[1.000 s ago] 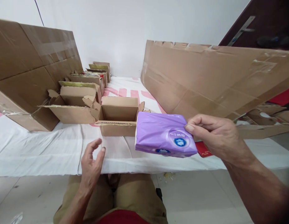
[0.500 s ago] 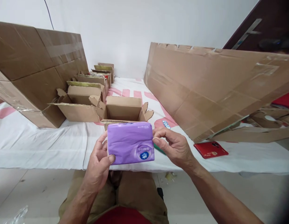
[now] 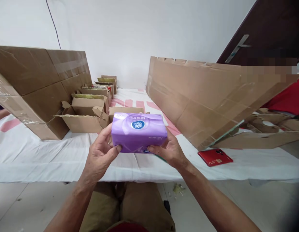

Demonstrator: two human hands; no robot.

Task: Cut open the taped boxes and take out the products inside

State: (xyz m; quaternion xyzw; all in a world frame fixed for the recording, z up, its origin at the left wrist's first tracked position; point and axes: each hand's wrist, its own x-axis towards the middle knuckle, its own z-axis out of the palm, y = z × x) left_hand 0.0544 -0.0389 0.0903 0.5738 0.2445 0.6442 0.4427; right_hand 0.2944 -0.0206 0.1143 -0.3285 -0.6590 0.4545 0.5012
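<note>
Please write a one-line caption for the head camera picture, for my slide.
Both hands, left hand and right hand, hold a purple tissue pack before open cardboard boxes.

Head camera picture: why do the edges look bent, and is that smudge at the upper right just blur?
Head view: a wide lens bows the cardboard sheet and big box outward near the edges; the smudge is blocky pixelation, not lens blur. Light is soft and even, with faint sheen on the purple pack, held sharp between the left hand and right hand.
</note>
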